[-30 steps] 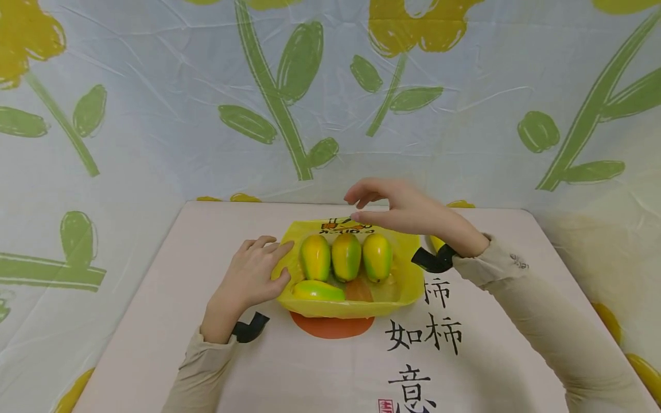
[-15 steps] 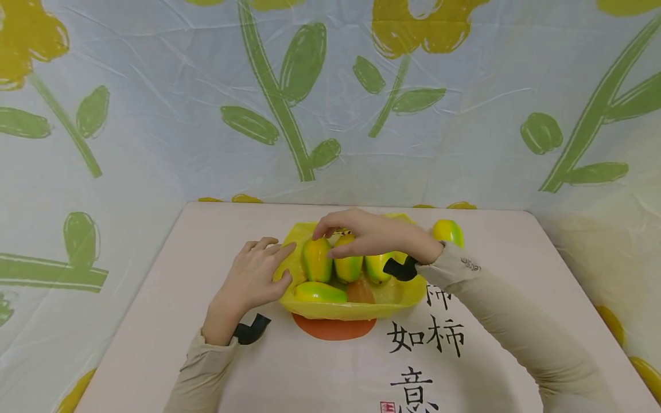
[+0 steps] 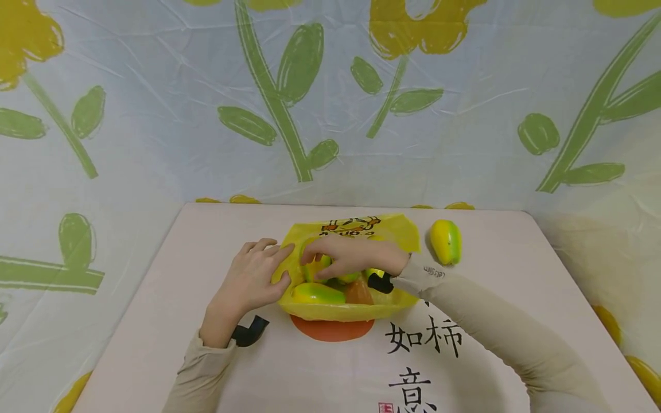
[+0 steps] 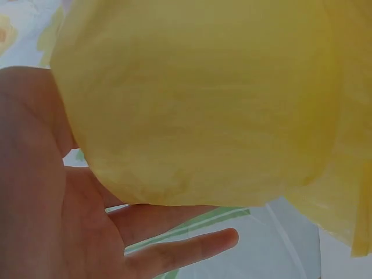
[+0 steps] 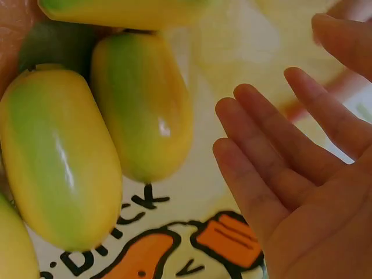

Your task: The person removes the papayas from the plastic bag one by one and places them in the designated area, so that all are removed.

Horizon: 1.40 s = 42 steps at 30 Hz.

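A yellow plastic bag [image 3: 405, 232] lies spread on the table with several yellow-green mangoes inside. One mango [image 3: 317, 293] lies sideways near the front; others stand in a row behind it, partly covered by my right hand [image 3: 351, 253]. That hand hovers low over the row, fingers extended and holding nothing; in the right wrist view a gap separates them from the nearest mango [image 5: 142, 107]. My left hand [image 3: 253, 272] is at the bag's left edge, fingers spread. In the left wrist view the bag's yellow film [image 4: 197, 104] hides part of that hand.
Right of the bag, a single mango [image 3: 446, 241] lies on the pale tabletop [image 3: 196, 246]. An orange patch [image 3: 333, 330] and black characters [image 3: 424, 338] are printed on the table covering. A flower-patterned cloth [image 3: 181, 115] hangs around the back and sides.
My right hand has come left and down from above the bag's far side to over the mango row. The mango at right, earlier mostly behind that arm, now shows fully. The left hand stays put.
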Available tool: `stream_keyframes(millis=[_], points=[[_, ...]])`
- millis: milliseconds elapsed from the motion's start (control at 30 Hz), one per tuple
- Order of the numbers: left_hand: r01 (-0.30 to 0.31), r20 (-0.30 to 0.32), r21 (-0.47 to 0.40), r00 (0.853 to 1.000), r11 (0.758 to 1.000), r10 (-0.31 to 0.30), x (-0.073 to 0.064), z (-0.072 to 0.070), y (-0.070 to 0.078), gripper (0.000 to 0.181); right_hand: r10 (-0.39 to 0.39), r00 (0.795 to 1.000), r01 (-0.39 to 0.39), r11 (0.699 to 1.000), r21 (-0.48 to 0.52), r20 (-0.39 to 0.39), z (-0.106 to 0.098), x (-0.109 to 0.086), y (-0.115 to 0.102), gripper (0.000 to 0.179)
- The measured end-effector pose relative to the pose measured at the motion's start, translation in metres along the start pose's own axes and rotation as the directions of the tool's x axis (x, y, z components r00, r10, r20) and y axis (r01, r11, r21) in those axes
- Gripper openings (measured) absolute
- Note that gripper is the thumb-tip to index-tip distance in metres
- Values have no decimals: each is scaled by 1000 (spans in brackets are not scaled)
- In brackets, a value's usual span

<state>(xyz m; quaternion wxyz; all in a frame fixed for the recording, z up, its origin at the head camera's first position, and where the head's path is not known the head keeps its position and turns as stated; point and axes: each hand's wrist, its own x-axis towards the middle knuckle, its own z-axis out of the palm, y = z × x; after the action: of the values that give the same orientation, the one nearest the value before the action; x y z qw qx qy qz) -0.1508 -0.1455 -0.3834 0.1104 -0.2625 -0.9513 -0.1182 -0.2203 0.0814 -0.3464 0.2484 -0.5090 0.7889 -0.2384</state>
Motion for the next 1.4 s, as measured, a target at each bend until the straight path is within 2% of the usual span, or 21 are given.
stream_keyframes(millis=[233, 500, 1067, 1400], points=[[-12, -17, 14, 1000, 1000, 12, -2, -1, -2, 47, 74, 996, -71, 996, -53, 55, 12, 11, -3, 37], [-14, -16, 21, 1000, 1000, 15, -1, 0, -2, 48, 115, 983, -99, 989, -113, 141, 27, 18, -2, 42], [-2, 11, 26, 1000, 1000, 2, -1, -1, -2, 48, 195, 964, -156, 965, -210, 179, 43, 21, 1, 58], [-1, 13, 28, 1000, 1000, 0, -2, -2, -1, 48, 292, 929, -234, 939, -252, 226, 45, 20, -2, 71]])
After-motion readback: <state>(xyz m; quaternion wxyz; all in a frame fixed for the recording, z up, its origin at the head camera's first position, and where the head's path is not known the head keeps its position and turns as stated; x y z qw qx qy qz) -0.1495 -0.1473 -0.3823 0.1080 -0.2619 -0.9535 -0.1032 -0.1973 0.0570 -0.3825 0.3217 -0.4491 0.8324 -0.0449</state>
